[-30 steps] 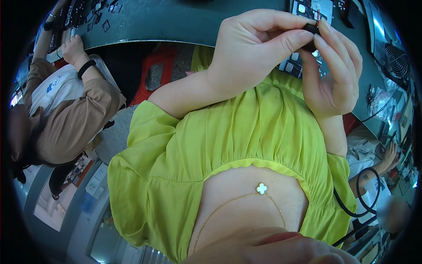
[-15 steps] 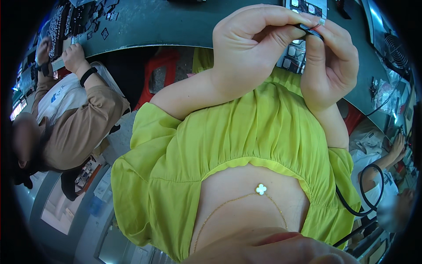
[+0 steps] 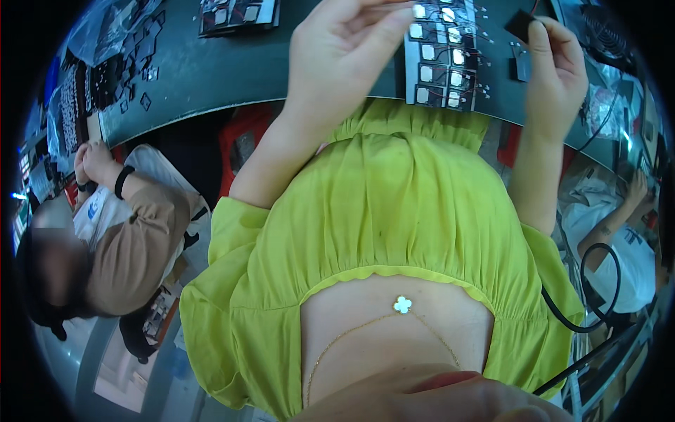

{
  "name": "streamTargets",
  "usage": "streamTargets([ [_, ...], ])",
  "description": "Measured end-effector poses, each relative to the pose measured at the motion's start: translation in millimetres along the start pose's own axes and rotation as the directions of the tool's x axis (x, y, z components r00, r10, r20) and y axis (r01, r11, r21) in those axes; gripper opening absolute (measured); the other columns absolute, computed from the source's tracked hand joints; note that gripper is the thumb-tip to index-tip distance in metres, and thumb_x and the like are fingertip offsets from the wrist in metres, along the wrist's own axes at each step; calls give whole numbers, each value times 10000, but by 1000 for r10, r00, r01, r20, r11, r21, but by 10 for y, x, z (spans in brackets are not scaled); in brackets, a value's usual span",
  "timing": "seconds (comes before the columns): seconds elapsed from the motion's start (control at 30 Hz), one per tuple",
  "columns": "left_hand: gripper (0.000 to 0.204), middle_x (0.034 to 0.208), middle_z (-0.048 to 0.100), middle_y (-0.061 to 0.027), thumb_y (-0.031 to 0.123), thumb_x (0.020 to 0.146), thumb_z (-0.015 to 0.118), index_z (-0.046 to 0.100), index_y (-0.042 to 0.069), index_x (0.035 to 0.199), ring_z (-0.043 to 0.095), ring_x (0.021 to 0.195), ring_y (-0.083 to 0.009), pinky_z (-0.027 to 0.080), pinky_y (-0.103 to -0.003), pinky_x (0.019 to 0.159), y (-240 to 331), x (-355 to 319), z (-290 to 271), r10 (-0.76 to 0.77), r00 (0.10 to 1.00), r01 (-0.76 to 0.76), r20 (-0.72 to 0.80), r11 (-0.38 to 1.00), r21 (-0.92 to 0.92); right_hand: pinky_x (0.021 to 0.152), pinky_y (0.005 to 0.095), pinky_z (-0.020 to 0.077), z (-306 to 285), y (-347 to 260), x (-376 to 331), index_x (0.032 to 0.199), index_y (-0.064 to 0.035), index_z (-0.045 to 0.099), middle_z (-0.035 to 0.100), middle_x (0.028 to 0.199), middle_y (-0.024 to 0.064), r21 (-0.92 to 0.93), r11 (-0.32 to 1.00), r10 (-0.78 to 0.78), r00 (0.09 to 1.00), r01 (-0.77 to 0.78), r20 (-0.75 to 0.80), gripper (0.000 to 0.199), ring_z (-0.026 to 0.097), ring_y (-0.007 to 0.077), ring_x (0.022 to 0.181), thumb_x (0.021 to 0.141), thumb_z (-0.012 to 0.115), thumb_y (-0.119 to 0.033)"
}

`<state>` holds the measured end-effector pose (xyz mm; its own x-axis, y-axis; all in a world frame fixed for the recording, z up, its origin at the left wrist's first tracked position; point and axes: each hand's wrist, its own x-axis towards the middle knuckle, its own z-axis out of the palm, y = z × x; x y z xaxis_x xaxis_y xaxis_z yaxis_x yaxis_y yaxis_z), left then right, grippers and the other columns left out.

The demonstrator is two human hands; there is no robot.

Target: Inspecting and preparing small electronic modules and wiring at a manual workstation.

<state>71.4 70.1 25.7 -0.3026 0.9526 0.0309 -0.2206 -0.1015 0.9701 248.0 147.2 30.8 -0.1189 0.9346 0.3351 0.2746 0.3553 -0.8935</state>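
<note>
Left of the tray of small square parts (image 3: 444,56) on the dark bench (image 3: 211,77), my left hand (image 3: 344,56) hovers with its fingers loosely spread, holding nothing, the fingertips just at the tray's left edge. Right of the tray, my right hand (image 3: 555,77) pinches a small black component (image 3: 520,27) between thumb and fingertips, just above the bench.

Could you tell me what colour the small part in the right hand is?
Black part, seen in the head view.
</note>
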Motion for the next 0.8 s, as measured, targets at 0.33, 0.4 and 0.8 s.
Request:
streamTargets([
  [0.33,152,1051,569,-137,-40,865,506,541,-65,1011,579,938,-171,462,-243,876,-201,91,-161,-80,994,75,-68,995,-71,683,194,443,-603,451,-42,1037,-60,642,633,874,45,-698,705,204,979,-126,29,225,564,114,766,850,605,-180],
  [0.4,151,1051,569,-137,-35,868,504,540,-65,1012,580,938,-173,462,-246,878,-220,82,-177,-60,995,55,-75,996,-63,678,195,441,-551,458,11,1042,-63,641,631,869,43,-745,660,177,984,-94,33,229,560,115,760,848,608,-178],
  [0.8,178,1026,588,-147,-18,876,498,516,-69,1045,579,949,-174,464,-252,877,-394,52,-228,16,1000,-15,15,994,-112,664,276,441,50,630,627,811,27,564,572,833,106,-633,730,144,846,259,513,79,526,204,709,737,587,14],
])
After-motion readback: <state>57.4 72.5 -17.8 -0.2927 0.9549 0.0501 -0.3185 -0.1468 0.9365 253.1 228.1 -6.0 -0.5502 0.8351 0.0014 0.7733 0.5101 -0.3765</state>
